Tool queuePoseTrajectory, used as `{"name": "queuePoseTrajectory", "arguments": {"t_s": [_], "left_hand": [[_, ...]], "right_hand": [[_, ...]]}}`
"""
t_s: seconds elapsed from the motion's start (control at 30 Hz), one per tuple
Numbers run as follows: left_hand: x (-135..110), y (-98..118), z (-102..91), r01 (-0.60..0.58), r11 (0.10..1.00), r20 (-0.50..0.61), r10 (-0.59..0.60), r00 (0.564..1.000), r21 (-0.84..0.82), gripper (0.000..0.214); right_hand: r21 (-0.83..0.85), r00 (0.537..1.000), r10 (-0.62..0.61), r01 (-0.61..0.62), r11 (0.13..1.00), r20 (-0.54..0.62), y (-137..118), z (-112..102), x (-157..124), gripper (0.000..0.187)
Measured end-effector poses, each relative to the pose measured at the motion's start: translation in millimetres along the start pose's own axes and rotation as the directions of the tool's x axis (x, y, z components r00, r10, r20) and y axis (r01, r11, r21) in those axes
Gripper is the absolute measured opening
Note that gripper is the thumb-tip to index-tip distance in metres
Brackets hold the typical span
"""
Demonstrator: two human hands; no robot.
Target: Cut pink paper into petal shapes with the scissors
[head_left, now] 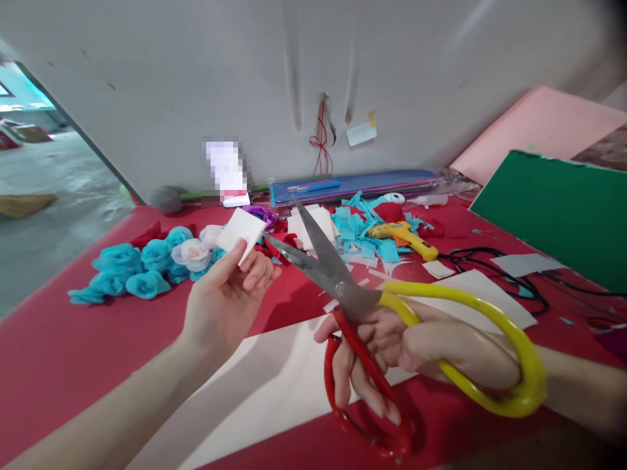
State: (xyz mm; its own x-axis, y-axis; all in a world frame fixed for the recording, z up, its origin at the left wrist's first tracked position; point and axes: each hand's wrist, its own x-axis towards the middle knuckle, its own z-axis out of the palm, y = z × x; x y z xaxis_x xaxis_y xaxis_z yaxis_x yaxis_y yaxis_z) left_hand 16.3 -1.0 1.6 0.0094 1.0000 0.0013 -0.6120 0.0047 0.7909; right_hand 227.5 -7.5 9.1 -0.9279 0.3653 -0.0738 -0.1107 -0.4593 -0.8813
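Observation:
Between the thumb and fingers of my left hand point(228, 294) is a small white paper square point(242, 234), possibly several layers thick. My right hand point(392, 352) grips a large pair of scissors point(337, 281) with one yellow and one red handle loop. The blades are spread apart and point up and left, one tip close to the paper's right edge. Under both hands lies a long whitish sheet point(255, 391) on the red tabletop point(63, 365). Blue and pale pink paper flowers point(157, 254) are left of my left hand. Behind the scissors sits a stack of white paper pieces point(323, 225).
Blue paper scraps point(360, 222) and a yellow glue gun point(406, 236) with black cord lie at the back right. A green board point(553, 209) and a pink sheet point(539, 130) stand at the right. A phone point(228, 170) leans against the grey back panel point(196, 78).

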Motion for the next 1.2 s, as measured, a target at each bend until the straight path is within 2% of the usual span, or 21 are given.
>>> {"name": "queuePoseTrajectory", "arguments": {"t_s": [0.23,0.47,0.53,0.67,0.8,0.9,1.0,1.1,1.2], "left_hand": [[-1.6,-0.7,-0.9,-0.009,0.999,0.0,0.009,1.0,0.044,0.04],[-6.1,-4.3,2.5,-0.065,0.981,0.019,0.063,0.998,0.184,0.04],[-9.6,-5.8,4.4,-0.077,0.972,0.04,0.07,0.997,0.224,0.038],[-16.3,-8.2,8.2,-0.088,0.958,0.074,0.07,0.995,0.273,0.036],[-18.3,-10.0,9.3,-0.114,0.951,0.084,0.094,0.992,0.287,0.035],[-17.2,-11.7,8.6,-0.153,0.947,0.083,0.135,0.987,0.281,0.031],[-16.1,-13.3,8.0,-0.173,0.946,0.087,0.155,0.984,0.274,0.029],[-15.6,-13.3,7.8,-0.164,0.951,0.092,0.145,0.985,0.262,0.03],[-16.2,-11.6,8.2,-0.161,0.957,0.099,0.14,0.985,0.243,0.029]], "right_hand": [[0.001,0.998,0.044,-0.044,0.999,-0.035,-9.0,7.6,-1.8,0.057],[0.037,0.999,0.029,-0.029,0.999,0.02,-5.2,5.4,0.3,0.058],[0.029,1.0,0.015,-0.016,0.999,0.022,-2.1,4.8,0.6,0.054],[-0.019,0.997,0.01,-0.011,1.0,-0.075,3.4,8.4,-0.2,0.035],[-0.013,0.99,-0.015,0.013,1.0,-0.139,9.3,13.5,-1.5,0.027],[0.04,0.982,-0.028,0.036,0.999,-0.185,15.0,16.5,-1.3,0.025],[0.196,0.974,0.006,0.039,0.98,-0.226,21.3,19.5,-0.5,0.021],[0.297,0.982,0.043,0.014,0.955,-0.186,26.2,20.5,0.0,0.017],[0.214,0.991,-0.013,0.041,0.976,-0.131,27.3,18.1,0.6,0.012]]}}
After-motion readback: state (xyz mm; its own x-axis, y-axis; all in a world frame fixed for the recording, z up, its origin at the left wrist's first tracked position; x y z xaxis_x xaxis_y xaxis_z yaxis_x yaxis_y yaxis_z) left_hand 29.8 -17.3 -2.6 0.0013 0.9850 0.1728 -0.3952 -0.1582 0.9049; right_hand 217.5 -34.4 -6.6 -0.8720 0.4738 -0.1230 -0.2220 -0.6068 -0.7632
